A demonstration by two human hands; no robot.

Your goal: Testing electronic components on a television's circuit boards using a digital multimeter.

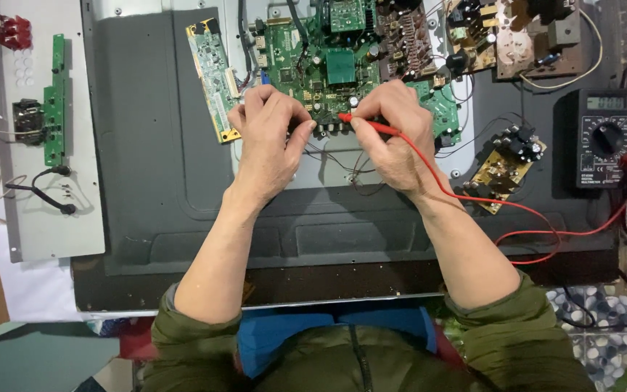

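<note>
Probe [371, 126] pinched in right hand [393, 138], light and stiff (hold its red grip); left hand [266, 138] fingertips curled, steadying fragile green board [328, 72]

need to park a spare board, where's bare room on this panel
Free: the dark back panel between the grey strip and the narrow green board, and below both hands. Crowded: the main board under the left hand and right hand, and around the multimeter.

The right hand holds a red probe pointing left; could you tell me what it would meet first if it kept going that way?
Probably the left hand: the probe tip in the right hand points at its fingertips across a small gap above the green board, though depth is unclear.
</note>
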